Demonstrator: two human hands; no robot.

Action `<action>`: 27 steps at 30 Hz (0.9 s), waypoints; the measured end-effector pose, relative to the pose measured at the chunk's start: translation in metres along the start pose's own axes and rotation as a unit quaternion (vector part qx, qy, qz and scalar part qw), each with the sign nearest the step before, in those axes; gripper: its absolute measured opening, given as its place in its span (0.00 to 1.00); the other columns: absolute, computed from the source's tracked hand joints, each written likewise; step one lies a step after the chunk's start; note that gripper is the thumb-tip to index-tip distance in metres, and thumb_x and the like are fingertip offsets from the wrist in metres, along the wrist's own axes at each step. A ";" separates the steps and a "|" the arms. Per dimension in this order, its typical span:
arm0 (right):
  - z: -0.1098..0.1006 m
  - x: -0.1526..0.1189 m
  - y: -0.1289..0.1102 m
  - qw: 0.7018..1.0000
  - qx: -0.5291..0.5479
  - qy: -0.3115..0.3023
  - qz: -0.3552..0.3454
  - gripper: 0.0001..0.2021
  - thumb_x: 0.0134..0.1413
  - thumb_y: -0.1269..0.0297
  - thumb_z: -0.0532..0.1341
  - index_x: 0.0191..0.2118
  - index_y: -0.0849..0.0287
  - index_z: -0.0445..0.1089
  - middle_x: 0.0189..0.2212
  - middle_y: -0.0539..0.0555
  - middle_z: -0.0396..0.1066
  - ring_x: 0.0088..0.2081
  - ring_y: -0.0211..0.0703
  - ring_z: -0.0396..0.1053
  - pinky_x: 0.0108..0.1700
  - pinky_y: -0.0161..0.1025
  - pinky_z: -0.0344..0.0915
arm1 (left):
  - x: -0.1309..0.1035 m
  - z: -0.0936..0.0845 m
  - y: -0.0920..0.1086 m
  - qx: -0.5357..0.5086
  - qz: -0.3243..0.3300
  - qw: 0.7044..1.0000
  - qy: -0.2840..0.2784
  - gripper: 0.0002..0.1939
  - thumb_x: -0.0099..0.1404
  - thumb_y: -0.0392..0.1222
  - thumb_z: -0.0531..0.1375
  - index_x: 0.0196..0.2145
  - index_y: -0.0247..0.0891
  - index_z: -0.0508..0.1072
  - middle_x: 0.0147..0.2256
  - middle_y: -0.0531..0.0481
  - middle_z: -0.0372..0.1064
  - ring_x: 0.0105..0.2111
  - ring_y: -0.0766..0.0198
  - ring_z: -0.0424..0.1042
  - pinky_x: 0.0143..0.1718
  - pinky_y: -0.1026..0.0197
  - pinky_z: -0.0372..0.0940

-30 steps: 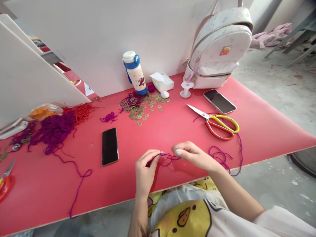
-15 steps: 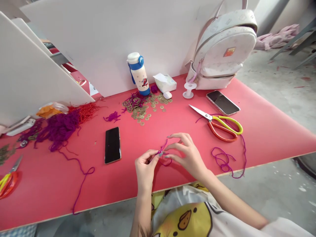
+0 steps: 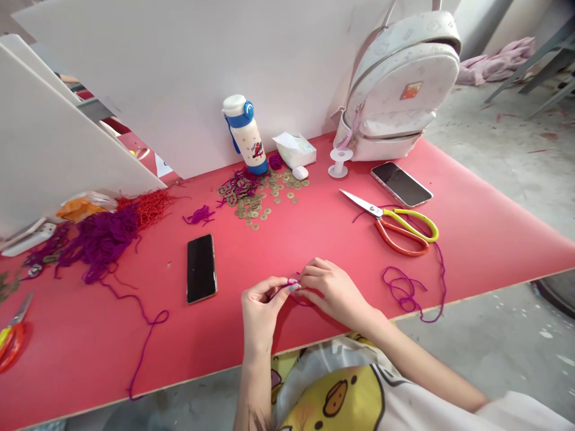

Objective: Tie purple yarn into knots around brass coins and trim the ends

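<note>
Near the front edge of the red table (image 3: 332, 239), my left hand (image 3: 265, 305) pinches a piece of purple yarn (image 3: 291, 282) between thumb and forefinger. My right hand (image 3: 330, 290) is right beside it, its fingers curled together at the same yarn. A small loop of the yarn hangs just below the fingertips. To the right lie scissors (image 3: 406, 245) with red and yellow handles, and a loose purple strand (image 3: 404, 293) curls in front of them. A black phone (image 3: 202, 269) rests to the left of my hands.
Behind are a bottle (image 3: 246, 136), brass-coloured discs (image 3: 251, 203), a tissue pack (image 3: 296, 151), a white spool (image 3: 339, 163), a second phone (image 3: 401, 184) and a white backpack (image 3: 399, 96). Purple yarn (image 3: 101, 239), red yarn (image 3: 146, 209) and other scissors (image 3: 13, 338) lie left.
My right hand's fingers, spread apart before, have closed in on the yarn beside my left fingertips. The raised yarn end has come down. The whole view has shifted slightly.
</note>
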State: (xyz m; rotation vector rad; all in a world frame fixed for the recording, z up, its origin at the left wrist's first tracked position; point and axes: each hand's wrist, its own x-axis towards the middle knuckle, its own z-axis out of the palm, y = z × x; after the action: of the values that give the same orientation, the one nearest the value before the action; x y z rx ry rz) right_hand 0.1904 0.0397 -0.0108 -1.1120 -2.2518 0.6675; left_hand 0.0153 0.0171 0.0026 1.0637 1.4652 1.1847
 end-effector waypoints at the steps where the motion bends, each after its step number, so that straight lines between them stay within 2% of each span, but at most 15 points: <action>1: -0.001 0.000 0.002 1.000 0.012 -0.003 0.006 0.10 0.66 0.65 0.60 0.34 0.58 0.76 0.33 0.55 0.76 0.38 0.49 0.67 0.41 0.44 0.65 | 0.000 0.001 0.001 0.004 -0.006 1.000 -0.004 0.07 0.52 0.41 0.72 0.28 0.36 0.81 0.25 0.50 0.76 0.26 0.65 0.71 0.29 0.66 0.69; 4: -0.007 0.002 0.006 0.994 0.104 0.008 0.028 0.12 0.68 0.64 0.57 0.38 0.58 0.77 0.36 0.56 0.76 0.39 0.48 0.69 0.42 0.44 0.67 | 0.000 0.003 0.005 0.022 -0.019 1.000 -0.007 0.07 0.54 0.39 0.70 0.30 0.36 0.77 0.26 0.51 0.76 0.27 0.67 0.72 0.31 0.68 0.68; 6: -0.014 0.003 0.007 0.979 0.195 0.039 0.051 0.13 0.69 0.62 0.56 0.40 0.57 0.78 0.36 0.56 0.75 0.40 0.46 0.71 0.44 0.43 0.67 | 0.000 0.004 0.008 0.031 -0.022 0.999 -0.010 0.09 0.54 0.37 0.69 0.31 0.37 0.72 0.25 0.55 0.72 0.25 0.69 0.70 0.29 0.70 0.65; 11: -0.028 0.004 0.010 0.897 0.412 0.116 0.112 0.13 0.65 0.56 0.60 0.39 0.54 0.81 0.34 0.55 0.75 0.38 0.46 0.73 0.43 0.43 0.68 | -0.003 0.007 0.009 0.068 -0.006 0.997 -0.045 0.10 0.59 0.36 0.66 0.35 0.40 0.68 0.23 0.59 0.66 0.24 0.71 0.65 0.28 0.71 0.60; 15: -0.028 0.005 0.013 0.836 0.514 0.132 0.140 0.10 0.61 0.54 0.65 0.36 0.52 0.82 0.33 0.54 0.75 0.38 0.45 0.73 0.46 0.43 0.68 | -0.003 0.009 0.005 0.094 -0.003 0.993 -0.076 0.08 0.60 0.38 0.65 0.38 0.39 0.71 0.24 0.57 0.68 0.25 0.69 0.68 0.29 0.69 0.62; 18: -0.026 0.006 0.015 0.806 0.556 0.150 0.138 0.10 0.60 0.53 0.66 0.35 0.51 0.82 0.33 0.54 0.75 0.38 0.44 0.72 0.46 0.44 0.68 | -0.002 0.009 0.004 0.114 0.006 0.989 -0.090 0.07 0.61 0.37 0.64 0.39 0.38 0.77 0.27 0.53 0.71 0.27 0.66 0.71 0.31 0.67 0.64; 19: -0.027 0.006 0.015 0.805 0.556 0.156 0.135 0.10 0.60 0.53 0.66 0.35 0.51 0.82 0.33 0.54 0.75 0.38 0.44 0.72 0.46 0.44 0.68 | -0.002 0.008 0.004 0.120 0.014 0.988 -0.097 0.06 0.62 0.37 0.64 0.38 0.38 0.79 0.28 0.51 0.72 0.28 0.65 0.71 0.31 0.66 0.65; 21: -0.030 0.008 0.015 0.824 0.525 0.167 0.135 0.11 0.61 0.53 0.65 0.35 0.52 0.82 0.33 0.54 0.75 0.38 0.44 0.72 0.46 0.43 0.68 | -0.002 0.006 0.006 0.122 0.031 0.986 -0.114 0.06 0.62 0.38 0.64 0.36 0.38 0.81 0.30 0.49 0.74 0.30 0.64 0.72 0.32 0.66 0.65; 24: -0.038 0.009 0.017 0.876 0.423 0.184 0.143 0.13 0.63 0.54 0.63 0.37 0.54 0.82 0.33 0.55 0.75 0.37 0.45 0.72 0.45 0.44 0.68 | -0.002 0.004 0.010 0.092 0.040 0.985 -0.138 0.05 0.62 0.40 0.66 0.34 0.38 0.83 0.31 0.47 0.75 0.31 0.63 0.73 0.32 0.66 0.66; 27: -0.042 0.009 0.021 0.926 0.301 0.189 0.127 0.14 0.66 0.56 0.59 0.40 0.54 0.81 0.34 0.56 0.76 0.38 0.47 0.72 0.45 0.46 0.69 | 0.000 0.002 0.013 0.066 0.043 0.990 -0.120 0.08 0.62 0.43 0.67 0.31 0.36 0.82 0.30 0.47 0.74 0.30 0.63 0.71 0.31 0.66 0.65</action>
State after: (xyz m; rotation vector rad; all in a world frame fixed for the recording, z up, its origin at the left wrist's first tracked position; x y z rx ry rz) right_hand 0.2249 0.0661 0.0088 -1.0974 -1.4408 1.0569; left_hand 0.0185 0.0196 0.0151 1.3235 1.3338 0.9913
